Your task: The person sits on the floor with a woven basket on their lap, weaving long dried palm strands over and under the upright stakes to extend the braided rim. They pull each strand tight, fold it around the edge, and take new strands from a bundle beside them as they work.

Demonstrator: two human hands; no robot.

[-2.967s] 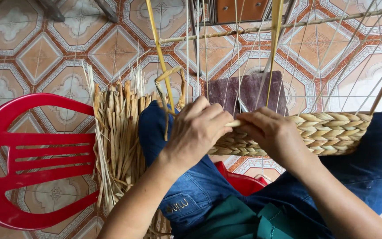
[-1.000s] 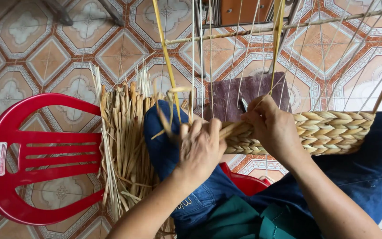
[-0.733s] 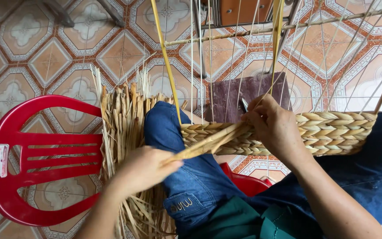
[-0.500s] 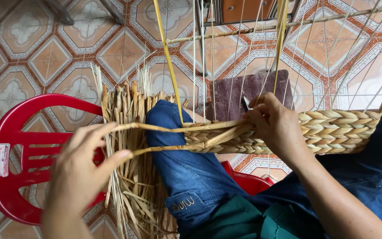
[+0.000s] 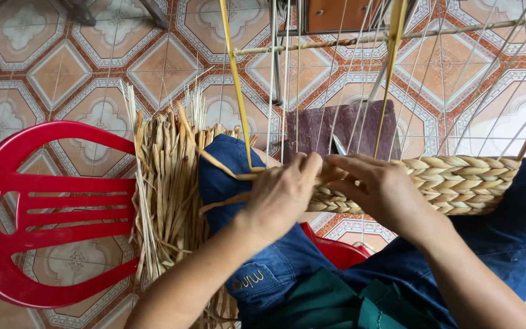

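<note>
Your left hand [image 5: 284,192] back from the straw bundle [image 5: 168,183], pinching a strand at the woven band [image 5: 452,183], your right hand [image 5: 378,186] gripping the weave.

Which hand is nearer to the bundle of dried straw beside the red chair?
The left hand. It sits just right of the straw bundle, working a strand at the end of the woven band. The right hand rests farther away, on the band.
</note>
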